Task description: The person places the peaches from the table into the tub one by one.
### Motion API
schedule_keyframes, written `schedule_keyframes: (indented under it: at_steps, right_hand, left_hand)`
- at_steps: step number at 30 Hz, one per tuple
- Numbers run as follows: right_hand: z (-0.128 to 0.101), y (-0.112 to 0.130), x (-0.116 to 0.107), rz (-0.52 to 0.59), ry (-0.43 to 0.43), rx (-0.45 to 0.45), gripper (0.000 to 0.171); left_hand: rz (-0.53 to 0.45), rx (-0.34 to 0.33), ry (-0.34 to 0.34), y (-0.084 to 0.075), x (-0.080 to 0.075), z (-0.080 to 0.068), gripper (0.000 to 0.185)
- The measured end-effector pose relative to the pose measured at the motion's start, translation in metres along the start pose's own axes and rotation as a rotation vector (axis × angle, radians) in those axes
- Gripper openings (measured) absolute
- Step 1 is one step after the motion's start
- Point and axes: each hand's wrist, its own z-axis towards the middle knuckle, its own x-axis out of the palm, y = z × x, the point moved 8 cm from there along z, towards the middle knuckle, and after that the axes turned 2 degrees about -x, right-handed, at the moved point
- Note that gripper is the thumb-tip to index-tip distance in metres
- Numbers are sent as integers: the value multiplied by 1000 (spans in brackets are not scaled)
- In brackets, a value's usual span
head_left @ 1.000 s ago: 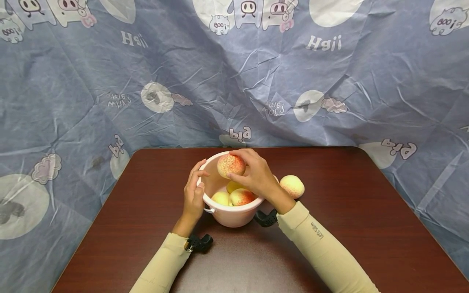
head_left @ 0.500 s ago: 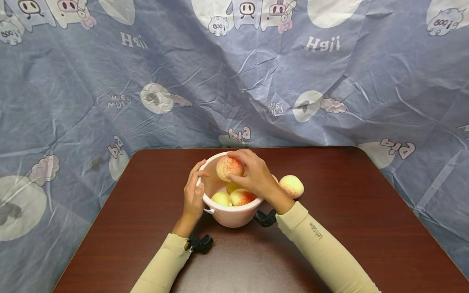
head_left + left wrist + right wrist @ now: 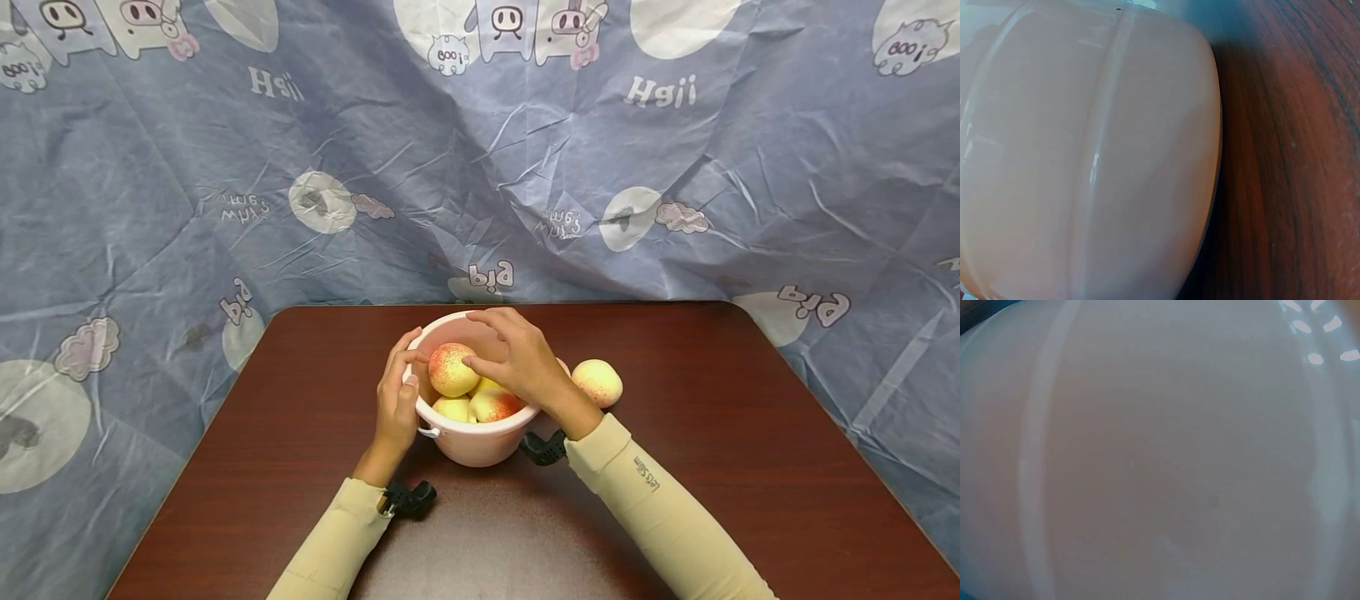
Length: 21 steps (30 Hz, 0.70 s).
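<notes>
A pale pink bucket stands upright on the table and holds several peaches. My left hand grips its left rim, with fingers reaching over the edge. One red-speckled peach lies on top of the others at the bucket's left side. Over the bucket's right part hovers my right hand, fingers spread and bent, the thumb tip right beside that peach. Below it sits a yellow-red peach, with a yellow one to its left. The bucket's wall fills most of the left wrist view.
A pale peach lies on the dark brown table, just right of the bucket. A patterned blue cloth hangs behind the table. A white handle lug sticks out at the bucket's left front.
The red-speckled peach has left my right hand and moved down and left onto the other peaches. My right fingers have spread. My left hand stays at the rim.
</notes>
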Motion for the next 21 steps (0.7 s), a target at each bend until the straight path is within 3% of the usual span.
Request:
schedule_keyframes:
  at_steps: [21]
  right_hand:
    - [-1, 2, 0, -26, -1, -13, 54]
  left_hand:
    - [-1, 5, 3, 0, -1, 0, 35]
